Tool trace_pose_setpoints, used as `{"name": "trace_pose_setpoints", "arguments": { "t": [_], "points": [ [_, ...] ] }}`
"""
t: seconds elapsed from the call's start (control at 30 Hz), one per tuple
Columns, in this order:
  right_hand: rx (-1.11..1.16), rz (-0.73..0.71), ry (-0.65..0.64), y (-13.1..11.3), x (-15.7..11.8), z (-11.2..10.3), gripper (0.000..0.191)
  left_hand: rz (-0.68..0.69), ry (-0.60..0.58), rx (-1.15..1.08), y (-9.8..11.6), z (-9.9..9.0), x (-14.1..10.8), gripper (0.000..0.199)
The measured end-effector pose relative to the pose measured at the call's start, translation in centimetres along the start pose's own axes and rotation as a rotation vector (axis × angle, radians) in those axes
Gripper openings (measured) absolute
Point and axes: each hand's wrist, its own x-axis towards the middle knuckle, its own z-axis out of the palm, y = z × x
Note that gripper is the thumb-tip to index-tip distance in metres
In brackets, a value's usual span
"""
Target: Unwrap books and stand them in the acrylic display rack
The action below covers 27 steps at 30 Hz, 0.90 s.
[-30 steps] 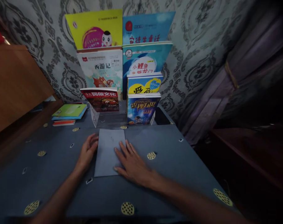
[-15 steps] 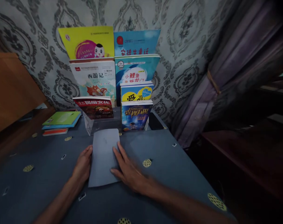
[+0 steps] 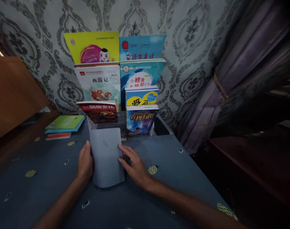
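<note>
One pale booklet [image 3: 107, 162] sits in the middle of my feed, tilted up over the worktop [image 3: 125, 208] just in front of the stand [image 3: 93, 125], and I can't tell if its bottom edge touches down. The left hand [image 3: 85, 162] has its grip closed along the left edge, and the right hand [image 3: 136, 168] has forefinger and thumb a little apart at the right edge, so it's held between the two; the fingers behind are hidden, so no idea how tight. For holding it well, I'd keep both sides level and the squeeze light, because the lower edge looks bowed and a thin cover like that would probably crease. I'd also mind the red book [image 3: 99, 112] standing close behind. Versus half a second ago: the booklet is tipped up more, its top now overlaps the foot of the stand, and the right thumb is off the cover and out at the edge.
</note>
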Motion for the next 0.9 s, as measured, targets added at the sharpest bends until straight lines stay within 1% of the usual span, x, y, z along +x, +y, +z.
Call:
{"name": "trace_pose_setpoints", "arguments": {
  "t": [0.07, 0.17, 0.2, 0.3, 0.37, 0.47, 0.57, 0.67, 0.7, 0.77, 0.9],
  "points": [
    [0.016, -0.031, 0.052, -0.8, 1.1, 0.0, 0.048, 0.053, 0.018, 0.023, 0.8, 0.1, 0.5, 0.072],
    [0.025, -0.093, 0.143, -2.1, 3.0, 0.1, 0.041, 0.183, 0.127, 0.064, 2.1, 0.2, 1.5, 0.070],
    [0.026, -0.111, 0.175, -2.5, 3.6, 0.2, 0.038, 0.232, 0.140, 0.083, 2.4, 0.2, 1.8, 0.069],
    [0.034, -0.159, 0.240, -3.1, 4.7, 0.7, 0.022, 0.334, 0.113, 0.106, 2.6, -0.1, 2.7, 0.068],
    [0.044, -0.191, 0.242, -3.1, 4.8, 1.1, 0.014, 0.334, 0.098, 0.108, 2.1, -0.4, 2.9, 0.069],
    [0.048, -0.226, 0.225, -2.4, 4.4, 1.5, 0.009, 0.284, 0.047, 0.119, 1.0, -0.8, 2.8, 0.071],
    [0.040, -0.189, 0.213, -1.4, 3.9, 1.6, 0.008, 0.267, -0.013, 0.144, 0.2, -1.0, 2.6, 0.072],
    [0.061, -0.106, 0.211, -0.7, 3.7, 1.7, 0.003, 0.302, -0.030, 0.180, 0.1, -1.0, 2.5, 0.071],
    [0.081, -0.078, 0.212, -0.5, 3.6, 1.8, 0.004, 0.324, -0.031, 0.189, 0.1, -1.0, 2.5, 0.070],
    [0.141, -0.026, 0.208, -0.3, 3.6, 2.0, 0.011, 0.373, -0.022, 0.200, 0.2, -1.1, 2.5, 0.065],
    [0.270, 0.053, 0.210, -0.2, 3.6, 2.4, 0.019, 0.438, -0.009, 0.220, 0.0, -1.2, 2.4, 0.045]
  ]
}}
